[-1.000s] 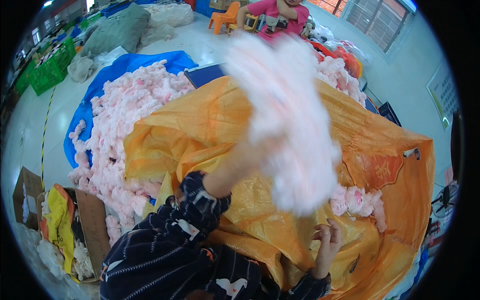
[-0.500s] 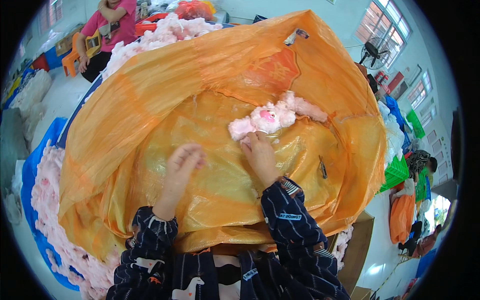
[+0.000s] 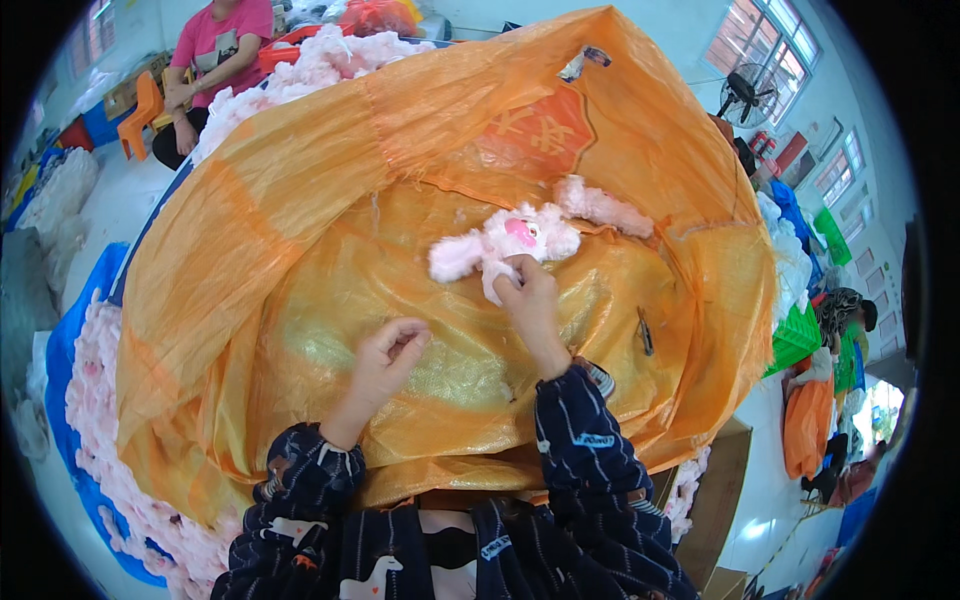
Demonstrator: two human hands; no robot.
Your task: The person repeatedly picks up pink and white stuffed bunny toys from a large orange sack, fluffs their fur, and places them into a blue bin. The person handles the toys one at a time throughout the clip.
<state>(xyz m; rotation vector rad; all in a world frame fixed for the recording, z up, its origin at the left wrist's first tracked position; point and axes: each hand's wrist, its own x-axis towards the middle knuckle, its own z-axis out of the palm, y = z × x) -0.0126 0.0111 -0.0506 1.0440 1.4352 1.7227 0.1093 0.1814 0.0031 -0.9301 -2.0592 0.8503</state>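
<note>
Pinches 1 limb of a pink plush piece [image 3: 517,234] between thumb and fingers of the right hand [image 3: 530,302], with the body of the piece lying just beyond the fingertips, bright patch facing up. Holds the left hand [image 3: 393,352] nearer the wearer and to the left of the right hand, with fingers loosely curled, apart from the plush; cannot tell whether pressed together at the tips or slightly parted, nor make out anything held. Has a rumpled orange sheet [image 3: 310,240] spread beneath both hands, a fluffy pink strip [image 3: 605,208] beyond and to the right of the right hand, perhaps joined to the plush, and a small dark tool [image 3: 645,332] lying loose to the right of the right hand. Could lose the limb from that hand, gripping only a small tuft and bracing nothing with the left. Could strain a seam by tugging on the limb alone. Could drag the orange sheet along by snagging its folds, shifting the tool
</note>
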